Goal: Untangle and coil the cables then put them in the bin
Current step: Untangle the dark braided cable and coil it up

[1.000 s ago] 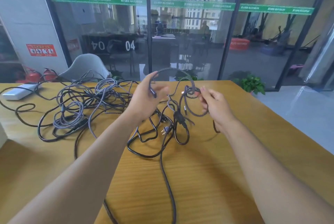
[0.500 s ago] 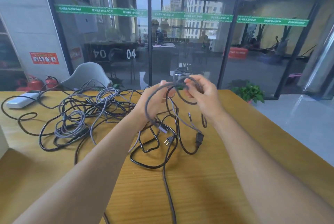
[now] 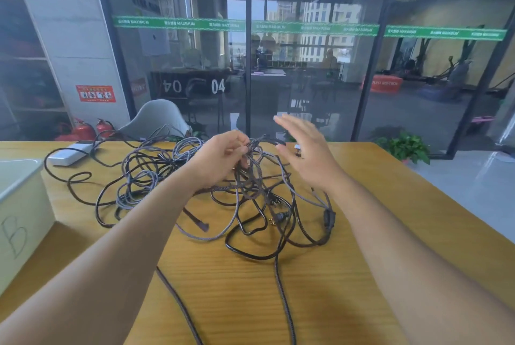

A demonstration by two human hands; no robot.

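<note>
The left hand [image 3: 223, 158] pinches a braided cable [image 3: 252, 149] above the tangle [image 3: 250, 199] mid-counter [image 3: 362, 233], lifting it free, while the right hand [image 3: 306, 155] hovers beside it, grip wide, holding nothing.

An office, by the look of it. A wooden table [image 3: 348, 275] fills the lower frame, with a grey chair [image 3: 156, 119] at its far edge. Behind it a glass partition [image 3: 306, 79] with black frames crosses the upper frame, carrying a green strip [image 3: 306, 28] of lettering and the number "04" [image 3: 218, 86]. Through the glass, desks and ceiling lights show. At centre left stand fire extinguishers [image 3: 83, 130] below a red notice [image 3: 95, 93]; a potted plant [image 3: 404, 146] sits at right.
</note>
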